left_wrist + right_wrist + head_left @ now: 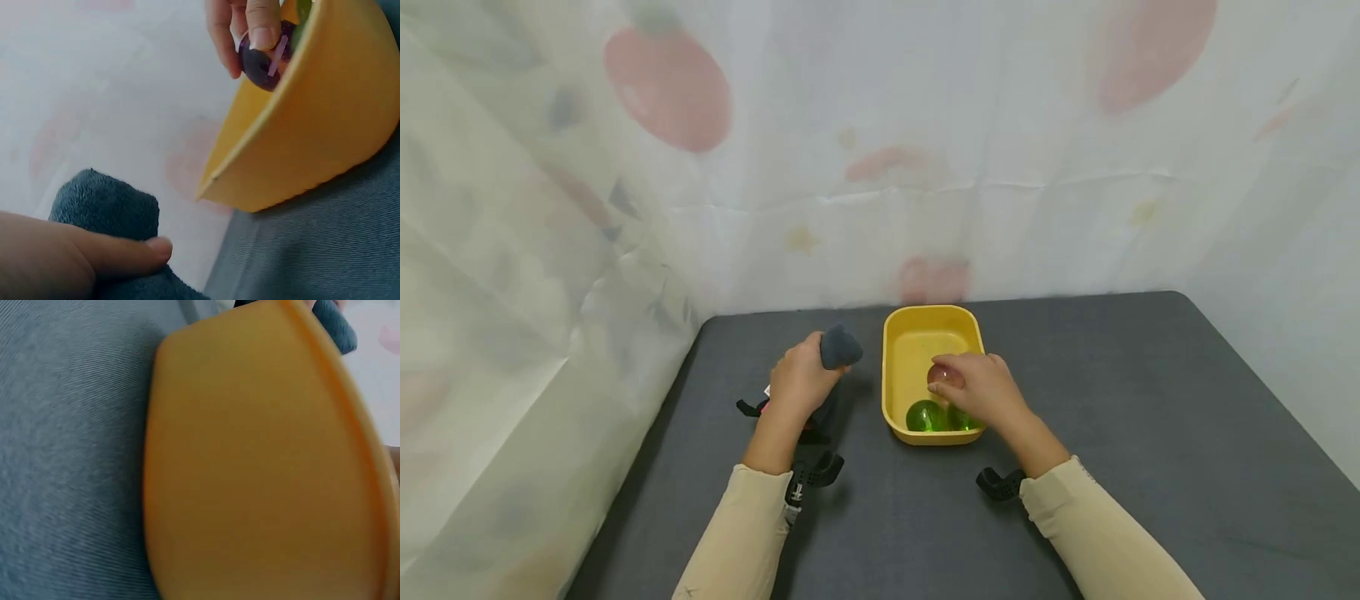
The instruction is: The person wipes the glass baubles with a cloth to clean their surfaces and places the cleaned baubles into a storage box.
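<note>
A yellow tray (pixel 898 333) sits on the dark grey table (pixel 1150 417), and its outer wall (pixel 262 481) fills the right wrist view. My right hand (pixel 981 387) reaches into it and pinches a dark purple ball (pixel 942 377) (pixel 265 59) in its fingertips. Two translucent green balls (pixel 927 416) lie at the tray's near end, one partly under my hand. My left hand (pixel 801 382), just left of the tray, grips a grey-blue cloth (pixel 839 347) (pixel 109 209); the thumb (pixel 125 253) lies across it.
A pale printed curtain (pixel 925 167) hangs behind the table and along its left side. Black wrist-camera straps (pixel 1000 483) show near both forearms. A small dark object with a red spot (pixel 758 408) lies under my left hand.
</note>
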